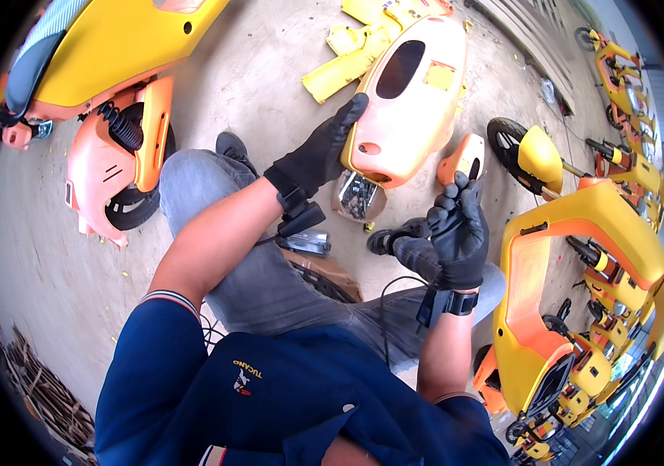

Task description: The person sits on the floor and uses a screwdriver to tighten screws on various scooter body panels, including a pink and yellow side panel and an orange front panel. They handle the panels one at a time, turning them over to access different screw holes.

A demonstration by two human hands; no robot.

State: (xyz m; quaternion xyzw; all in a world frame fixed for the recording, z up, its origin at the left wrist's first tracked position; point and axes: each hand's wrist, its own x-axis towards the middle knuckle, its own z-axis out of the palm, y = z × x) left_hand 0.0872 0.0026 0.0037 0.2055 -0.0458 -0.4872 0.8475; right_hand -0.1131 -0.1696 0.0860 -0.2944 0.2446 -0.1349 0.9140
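A long orange and yellow scooter body panel point(425, 109), with a dark oval opening, stands in front of me. My left hand point(312, 159), in a black glove, is closed on its left edge. A clear headlight unit point(357, 197) sits at the panel's near end. My right hand point(458, 233), also gloved, is raised palm up beside the panel, its thumb and fingertips pinched together. Something thin seems to show at those fingertips, too small to name. Just beyond them is a small orange part point(468, 155) with a black oval.
Yellow panels point(347, 62) lie on the floor past the body panel. A yellow and orange scooter point(126, 54) stands at the left, another scooter frame point(514, 287) close at my right. More scooters point(615, 311) line the right side. A cardboard piece point(324, 272) lies between my legs.
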